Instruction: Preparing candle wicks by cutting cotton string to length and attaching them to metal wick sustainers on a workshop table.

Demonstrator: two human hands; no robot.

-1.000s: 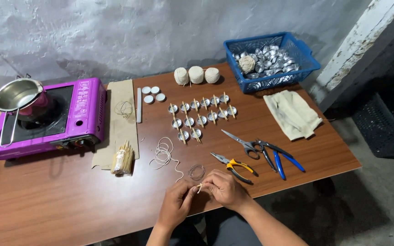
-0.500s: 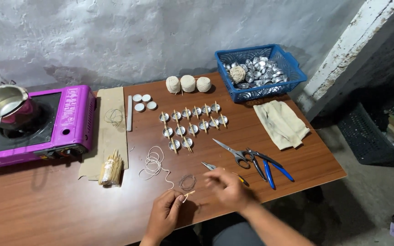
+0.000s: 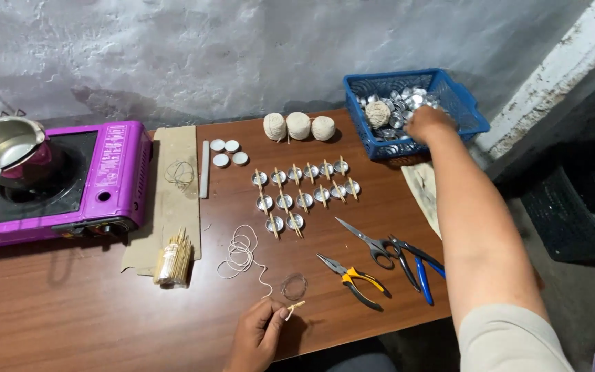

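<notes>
A short wooden stick with a wick (image 3: 295, 306) is pinched between the closed fingers of the left hand (image 3: 259, 335), low over the near edge of the bench (image 3: 70, 310). Just beyond those fingers lie a small wire ring (image 3: 295, 286) and a loose coil of white string (image 3: 241, 251), with yellow-handled pliers (image 3: 352, 279) to their right. The right hand (image 3: 427, 124) is stretched into the blue basket (image 3: 463, 103) of metal cups (image 3: 411, 98); whether its fingers are closed cannot be told.
</notes>
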